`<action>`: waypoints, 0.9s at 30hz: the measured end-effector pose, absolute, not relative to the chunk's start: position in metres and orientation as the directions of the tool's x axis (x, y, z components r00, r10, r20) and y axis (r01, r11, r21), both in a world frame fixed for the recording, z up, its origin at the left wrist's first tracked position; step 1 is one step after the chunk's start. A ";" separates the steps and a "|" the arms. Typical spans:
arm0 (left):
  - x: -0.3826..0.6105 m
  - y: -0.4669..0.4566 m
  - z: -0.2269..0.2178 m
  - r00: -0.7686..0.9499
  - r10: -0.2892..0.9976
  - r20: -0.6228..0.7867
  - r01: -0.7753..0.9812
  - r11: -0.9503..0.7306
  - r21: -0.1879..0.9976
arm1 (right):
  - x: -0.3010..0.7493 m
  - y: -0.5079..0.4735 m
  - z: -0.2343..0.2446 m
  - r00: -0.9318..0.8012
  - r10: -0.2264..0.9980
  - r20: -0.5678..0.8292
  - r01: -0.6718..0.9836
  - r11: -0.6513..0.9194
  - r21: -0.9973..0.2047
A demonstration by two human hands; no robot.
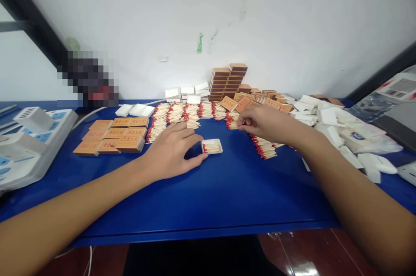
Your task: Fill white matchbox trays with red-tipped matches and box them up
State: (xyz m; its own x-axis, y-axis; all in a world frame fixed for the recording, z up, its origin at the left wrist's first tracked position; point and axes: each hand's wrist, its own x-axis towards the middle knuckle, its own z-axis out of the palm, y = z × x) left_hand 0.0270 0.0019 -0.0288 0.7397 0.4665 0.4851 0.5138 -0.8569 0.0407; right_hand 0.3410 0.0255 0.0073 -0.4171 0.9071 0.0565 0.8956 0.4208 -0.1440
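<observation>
- Head view on my feed: the left hand (173, 150) lies palm down, thumb and forefinger parted at the left end of a small white tray (212, 141); I can't tell whether they squeeze it.
- Over by the right hand (256, 121), I see thumb and fingers drawn close together at the match piles (191, 113); I can't make out whether they pinch a match.
- That tray sits on the blue table (211, 198), between the two hands, with a few red-tipped matches (211, 149) lying lengthwise in it.
- Just beyond it, the piles curve across the table, running on below the right wrist.
- To the left of the piles I have boxes (110, 135) in rows, orange faces up, two white trays (139, 110) behind them.
- Farther back, a tall stack (227, 83) of boxes stands near the wall (276, 20), with more white trays to its left and loose boxes to its right.
- Out at my far right: a white heap (328, 120) and a tissue pack (354, 137).
- Far left: a power strip (61, 126) with plugs in it.
</observation>
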 end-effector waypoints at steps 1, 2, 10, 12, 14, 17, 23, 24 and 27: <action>0.027 0.002 -0.029 0.741 0.463 0.486 0.513 -0.858 0.035 | 0.344 0.029 0.004 -0.430 0.902 0.036 0.889 0.430 -0.157; 0.027 0.002 -0.029 0.741 0.462 0.488 0.514 -0.857 0.032 | 0.346 0.031 0.001 -0.445 0.895 0.030 0.881 0.443 -0.168; 0.027 0.001 -0.029 0.730 0.459 0.506 0.514 -0.857 0.034 | 0.342 0.029 -0.004 -0.437 0.897 0.061 0.881 0.441 -0.173; 0.026 0.002 -0.029 0.732 0.453 0.508 0.510 -0.860 0.032 | 0.341 0.029 -0.002 -0.447 0.893 0.048 0.877 0.449 -0.174; 0.027 0.002 -0.030 0.735 0.454 0.503 0.508 -0.861 0.035 | 0.340 0.029 -0.001 -0.460 0.888 0.029 0.873 0.458 -0.168; 0.027 0.002 -0.029 0.737 0.465 0.491 0.514 -0.857 0.040 | 0.338 0.028 -0.002 -0.459 0.889 0.001 0.877 0.453 -0.160; 0.028 0.002 -0.028 0.740 0.471 0.480 0.518 -0.855 0.041 | 0.333 0.022 -0.001 -0.442 0.897 -0.024 0.888 0.434 -0.150; 0.028 0.002 -0.029 0.740 0.472 0.479 0.521 -0.853 0.036 | 0.331 0.020 0.000 -0.452 0.892 -0.012 0.882 0.445 -0.154; 0.028 0.002 -0.029 0.737 0.481 0.474 0.530 -0.847 0.036 | 0.324 0.011 0.005 -0.480 0.877 0.034 0.858 0.477 -0.191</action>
State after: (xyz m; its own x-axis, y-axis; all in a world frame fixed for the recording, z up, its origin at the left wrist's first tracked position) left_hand 0.0276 0.0020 -0.0288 0.7373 0.4811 0.4742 0.5298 -0.8474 0.0360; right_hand 0.3240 0.0107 0.0052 -0.4799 0.8767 0.0336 0.8580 0.4770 -0.1907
